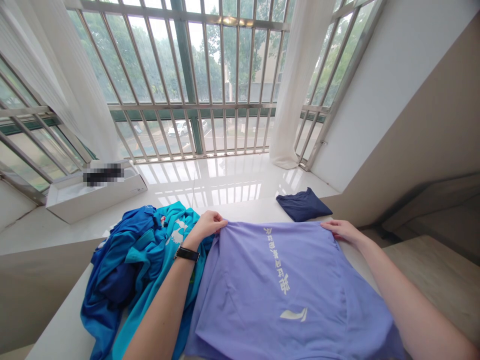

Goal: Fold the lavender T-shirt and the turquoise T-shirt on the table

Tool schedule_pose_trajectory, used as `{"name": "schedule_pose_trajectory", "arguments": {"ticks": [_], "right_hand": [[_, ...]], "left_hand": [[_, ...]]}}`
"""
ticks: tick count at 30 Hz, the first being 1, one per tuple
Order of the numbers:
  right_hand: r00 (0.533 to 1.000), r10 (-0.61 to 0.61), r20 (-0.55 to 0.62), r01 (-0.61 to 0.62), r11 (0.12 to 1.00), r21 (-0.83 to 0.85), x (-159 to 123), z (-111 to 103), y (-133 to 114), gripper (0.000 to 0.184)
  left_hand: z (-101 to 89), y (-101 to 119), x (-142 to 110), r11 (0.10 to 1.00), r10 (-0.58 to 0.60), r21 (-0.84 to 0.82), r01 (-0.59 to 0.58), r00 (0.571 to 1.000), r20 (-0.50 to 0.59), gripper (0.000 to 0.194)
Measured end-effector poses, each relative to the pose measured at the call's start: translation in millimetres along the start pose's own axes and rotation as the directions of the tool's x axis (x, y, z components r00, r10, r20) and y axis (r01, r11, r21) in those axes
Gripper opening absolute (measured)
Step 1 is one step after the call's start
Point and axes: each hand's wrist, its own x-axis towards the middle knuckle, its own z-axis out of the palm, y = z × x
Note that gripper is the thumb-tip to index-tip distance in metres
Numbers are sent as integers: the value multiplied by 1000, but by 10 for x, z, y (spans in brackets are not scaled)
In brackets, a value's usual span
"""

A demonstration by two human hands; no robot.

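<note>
The lavender T-shirt lies spread on the white surface, extending from the fingers toward the wearer, with its far edge pulled across between both hands. Its long axis runs from that edge back toward the body, and its width spans from one hand to the other. The left hand is at the far left corner, its fingers together and pinching the cloth. The right hand is at the far right corner, its fingers close together on the edge; whether they clamp the cloth or only rest on it, I cannot tell. Neither hand is clearly nearer the middle of the shirt. Just left of the left fingers, a heap of blue and teal clothes touches the shirt's left side, and a black watch circles the left wrist. Beyond the shirt, a navy garment lies near the right fingers, apart from the cloth. Farther left of the left fingers stands a white box.
</note>
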Motion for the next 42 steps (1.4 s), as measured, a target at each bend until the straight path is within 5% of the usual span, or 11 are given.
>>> {"name": "schedule_pose_trajectory", "arguments": {"ticks": [7,11,17,34,42], "right_hand": [[1000,-11,12,10,1000,6,38,-7,47,46],[1000,-16,10,16,1000,-6,55,-16,71,47],[1000,-15,9,15,1000,-12,58,-19,74,47],[992,-66,-106,51,989,-137,-7,73,10,43],[955,-123,-271,9,923,-385,15,187,-48,39]], "left_hand": [[3,-1,-19,1000,-26,17,27,999,-27,39],[-47,29,-61,999,-49,5,48,995,85,45],[-116,82,-98,973,74,210,-96,991,108,30],[-106,180,-169,881,14,468,-65,994,112,31],[136,47,-8,832,-9,542,120,979,-203,34]]}}
